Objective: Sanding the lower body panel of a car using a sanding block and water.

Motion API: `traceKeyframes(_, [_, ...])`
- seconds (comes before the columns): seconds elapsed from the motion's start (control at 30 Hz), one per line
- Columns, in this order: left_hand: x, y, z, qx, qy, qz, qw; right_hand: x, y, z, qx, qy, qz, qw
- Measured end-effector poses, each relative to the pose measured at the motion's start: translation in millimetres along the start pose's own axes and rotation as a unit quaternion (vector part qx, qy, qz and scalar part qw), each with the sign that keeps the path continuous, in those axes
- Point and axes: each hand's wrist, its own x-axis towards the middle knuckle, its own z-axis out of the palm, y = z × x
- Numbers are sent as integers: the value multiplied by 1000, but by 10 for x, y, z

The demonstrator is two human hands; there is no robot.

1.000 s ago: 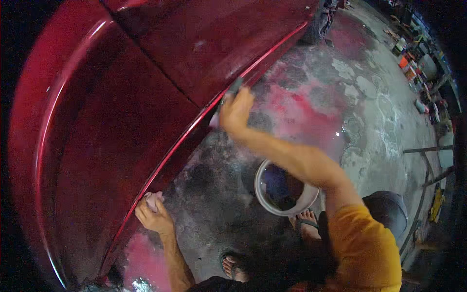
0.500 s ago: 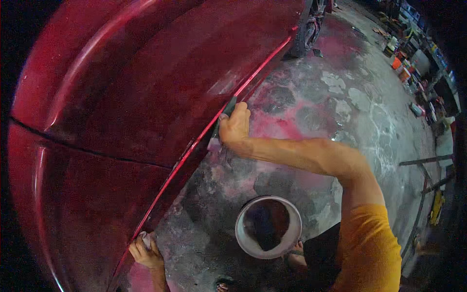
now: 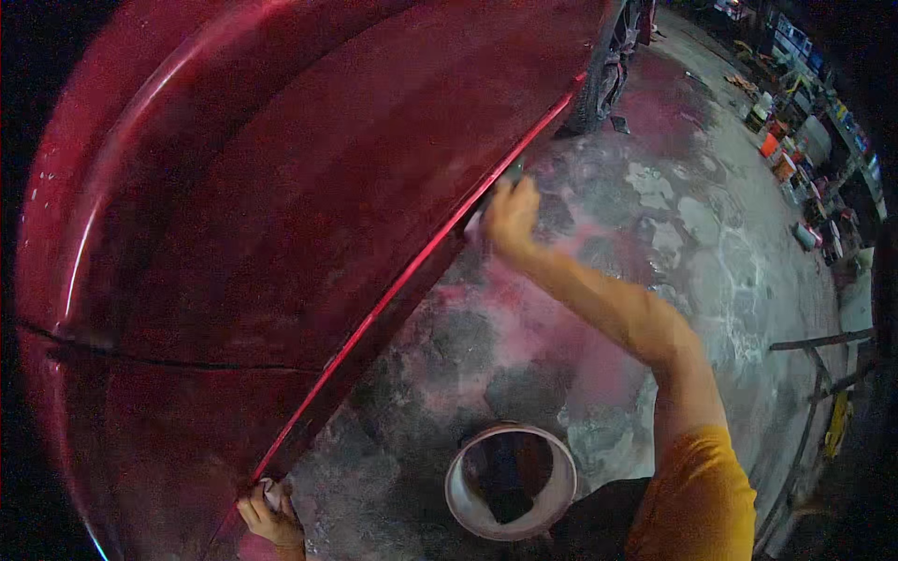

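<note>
A glossy dark red car body [image 3: 309, 215] fills the left, its lower edge a bright red strip running diagonally. My right hand [image 3: 516, 217] is at that edge, fingers curled over a dark grey flat piece [image 3: 513, 172] that looks like sandpaper. Motion blurs the hand, and most of the piece is hidden; a pale end shows beside the wrist. Near the strip's lower end, my left hand [image 3: 269, 522] is closed on a small whitish wad [image 3: 272, 496], perhaps a cloth, against the car. Its exact kind cannot be made out.
A round, pale-rimmed bucket [image 3: 564, 481] with dark contents stands on the stained concrete floor [image 3: 617, 393], close to my dark-clothed leg. Beyond the strip's far end is a wheel [image 3: 599, 98]. Containers and clutter line the right side, with a metal frame [image 3: 818, 340] nearer.
My right hand has slid farther up along the lower edge with the sandpaper. My left hand stays at the lower end of the strip. The view has shifted, so the bucket appears lower.
</note>
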Motion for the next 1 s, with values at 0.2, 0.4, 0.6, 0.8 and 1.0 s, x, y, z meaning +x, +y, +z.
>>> traceKeyframes(0.2, [105, 174, -5, -26, -20, 4, 999, 1889, 438, -201, 232, 10, 136, 963])
traceKeyframes(0.4, [-215, -288, 87, 48, -6, -55, 997, 440, 473, 23, 105, -31, -78, 991])
traceKeyframes(0.6, [-58, -177, 114, 45, -12, -19, 999, 2076, 114, 17, 36, 170, 66, 983])
traceKeyframes(0.8, [44, 60, 470, -40, 6, -29, 999, 2774, 1284, -259, 132, 45, 36, 990])
traceKeyframes(1.0, [-233, -262, 64, 46, -11, -75, 996, 2589, 218, -232, 251, -5, 24, 968])
